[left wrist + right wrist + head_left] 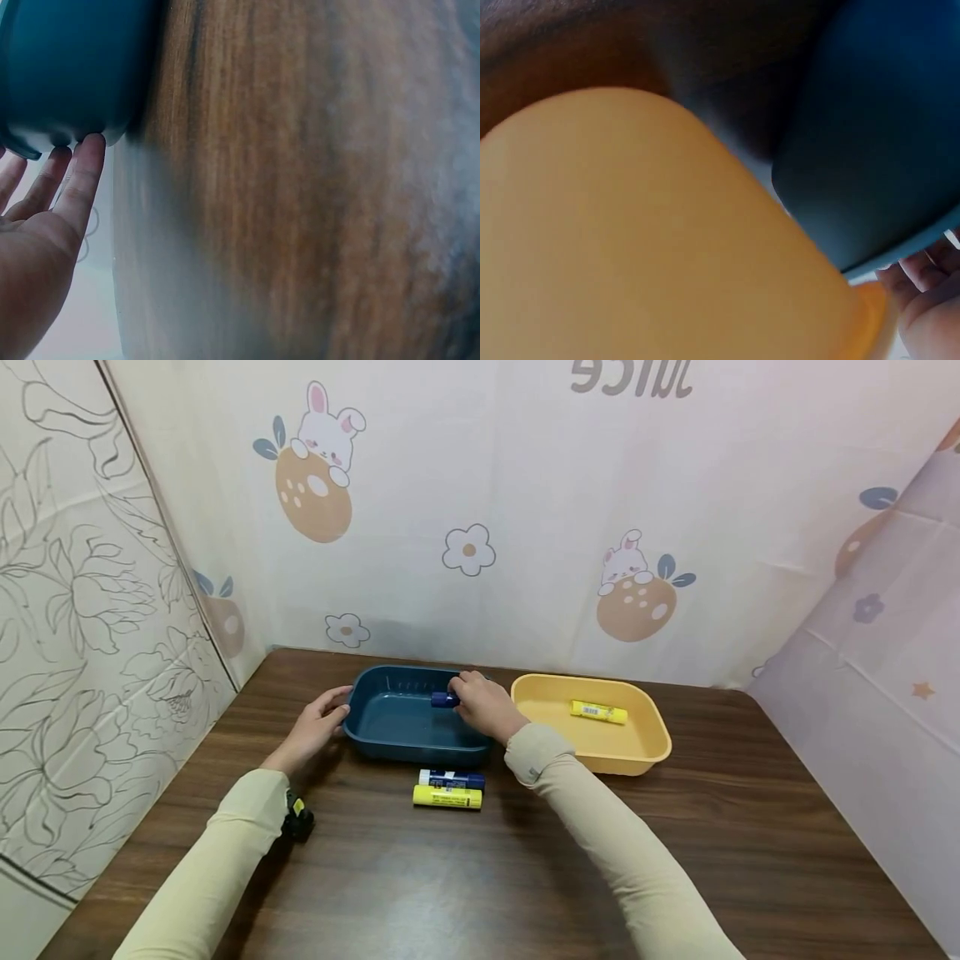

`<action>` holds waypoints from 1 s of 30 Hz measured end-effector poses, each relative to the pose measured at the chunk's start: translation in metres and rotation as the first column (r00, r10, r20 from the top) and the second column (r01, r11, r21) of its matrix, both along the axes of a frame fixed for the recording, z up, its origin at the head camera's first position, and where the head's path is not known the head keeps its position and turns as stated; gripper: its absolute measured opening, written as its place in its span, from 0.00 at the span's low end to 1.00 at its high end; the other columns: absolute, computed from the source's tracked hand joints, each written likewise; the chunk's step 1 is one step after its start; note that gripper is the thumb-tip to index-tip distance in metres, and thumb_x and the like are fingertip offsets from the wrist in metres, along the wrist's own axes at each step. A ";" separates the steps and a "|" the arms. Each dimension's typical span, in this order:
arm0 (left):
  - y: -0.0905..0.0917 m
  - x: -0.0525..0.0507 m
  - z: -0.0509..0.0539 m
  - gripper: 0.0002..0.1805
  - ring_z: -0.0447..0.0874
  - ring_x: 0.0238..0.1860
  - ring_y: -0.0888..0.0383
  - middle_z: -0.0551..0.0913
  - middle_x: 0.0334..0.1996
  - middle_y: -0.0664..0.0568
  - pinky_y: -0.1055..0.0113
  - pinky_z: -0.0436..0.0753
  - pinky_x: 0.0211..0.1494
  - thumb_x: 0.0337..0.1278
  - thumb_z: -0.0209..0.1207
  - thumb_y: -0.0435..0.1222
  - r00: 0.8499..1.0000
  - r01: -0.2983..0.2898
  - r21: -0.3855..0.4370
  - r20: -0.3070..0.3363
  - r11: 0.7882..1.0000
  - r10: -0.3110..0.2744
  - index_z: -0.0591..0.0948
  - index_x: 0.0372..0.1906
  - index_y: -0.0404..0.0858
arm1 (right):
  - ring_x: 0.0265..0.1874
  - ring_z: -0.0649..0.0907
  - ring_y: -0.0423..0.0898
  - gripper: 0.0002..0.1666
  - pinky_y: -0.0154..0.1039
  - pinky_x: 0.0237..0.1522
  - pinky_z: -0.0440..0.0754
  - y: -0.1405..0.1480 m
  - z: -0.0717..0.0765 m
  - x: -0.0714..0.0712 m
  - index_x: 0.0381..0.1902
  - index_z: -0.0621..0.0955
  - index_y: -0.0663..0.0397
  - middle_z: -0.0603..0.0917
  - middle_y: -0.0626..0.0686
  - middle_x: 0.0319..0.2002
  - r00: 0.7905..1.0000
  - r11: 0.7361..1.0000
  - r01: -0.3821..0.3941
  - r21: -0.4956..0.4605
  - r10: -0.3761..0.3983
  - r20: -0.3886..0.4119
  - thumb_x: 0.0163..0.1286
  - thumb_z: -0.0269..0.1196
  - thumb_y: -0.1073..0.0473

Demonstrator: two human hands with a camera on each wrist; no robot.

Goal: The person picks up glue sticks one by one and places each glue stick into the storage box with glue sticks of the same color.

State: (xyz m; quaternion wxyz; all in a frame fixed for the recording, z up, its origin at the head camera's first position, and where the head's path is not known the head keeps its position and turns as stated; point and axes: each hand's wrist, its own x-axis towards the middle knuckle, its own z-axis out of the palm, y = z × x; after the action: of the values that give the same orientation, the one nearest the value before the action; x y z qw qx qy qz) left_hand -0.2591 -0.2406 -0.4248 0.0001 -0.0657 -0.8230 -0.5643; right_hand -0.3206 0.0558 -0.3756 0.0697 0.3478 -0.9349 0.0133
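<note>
A dark blue glue stick [444, 700] is pinched in my right hand [486, 703], low over the right part of the blue tray [420, 752]. In the right wrist view that hand [934, 304] shows at the tray's rim, and the glue stick is hidden. My left hand [318, 727] touches the tray's left end. The left wrist view shows its fairly straight fingers [84, 180] against the tray's outer wall. In front of the tray, a blue glue stick with a white end [450, 779] and a yellow glue stick [447, 797] lie side by side.
Right of the blue tray stands a yellow tray [648, 739] with another yellow glue stick [598, 712] inside. Both trays stand on a dark wooden table [420, 877], near the patterned curtain [525, 610] behind. A black device [298, 820] is at the left wrist.
</note>
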 end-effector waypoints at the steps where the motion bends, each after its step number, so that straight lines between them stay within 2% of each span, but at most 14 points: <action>1: 0.000 0.000 0.000 0.26 0.67 0.59 0.41 0.66 0.62 0.31 0.48 0.75 0.56 0.74 0.43 0.38 1.000 -0.001 0.002 0.003 1.000 0.001 0.58 0.72 0.34 | 0.48 0.76 0.47 0.17 0.37 0.47 0.78 -0.001 -0.001 -0.001 0.51 0.78 0.55 0.78 0.52 0.46 1.000 1.000 0.005 0.007 -0.005 0.008 0.66 0.64 0.57; 8: 0.001 0.003 0.003 0.27 0.66 0.61 0.40 0.65 0.64 0.32 0.46 0.73 0.58 0.74 0.43 0.38 1.000 -0.004 0.013 0.022 1.000 0.004 0.57 0.73 0.35 | 0.48 0.76 0.47 0.17 0.39 0.48 0.78 -0.005 -0.009 -0.005 0.53 0.77 0.56 0.78 0.53 0.47 0.998 1.000 0.025 0.014 -0.026 0.061 0.69 0.61 0.57; 19: 0.003 0.004 0.004 0.26 0.66 0.61 0.40 0.64 0.64 0.32 0.48 0.73 0.59 0.75 0.42 0.38 0.999 -0.014 0.023 0.042 1.000 0.013 0.58 0.73 0.36 | 0.47 0.77 0.50 0.17 0.41 0.49 0.78 -0.008 -0.021 -0.013 0.53 0.76 0.60 0.79 0.56 0.47 0.994 0.998 0.049 0.044 -0.053 0.093 0.69 0.60 0.58; 30: 0.002 0.004 0.005 0.27 0.65 0.61 0.39 0.64 0.64 0.31 0.47 0.73 0.59 0.75 0.42 0.37 0.998 -0.017 0.033 0.062 0.999 0.015 0.57 0.73 0.35 | 0.49 0.76 0.50 0.19 0.43 0.51 0.78 -0.014 -0.021 -0.013 0.56 0.75 0.58 0.78 0.56 0.50 0.980 0.991 0.101 0.083 -0.114 0.162 0.69 0.60 0.58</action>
State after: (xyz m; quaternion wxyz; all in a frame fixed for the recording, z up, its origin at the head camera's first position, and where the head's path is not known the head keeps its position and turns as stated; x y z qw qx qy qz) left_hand -0.2556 -0.2383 -0.4197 -0.0197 -0.0418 -0.8134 -0.5799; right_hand -0.3332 0.0420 -0.3963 -0.0208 0.2968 -0.9547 0.0034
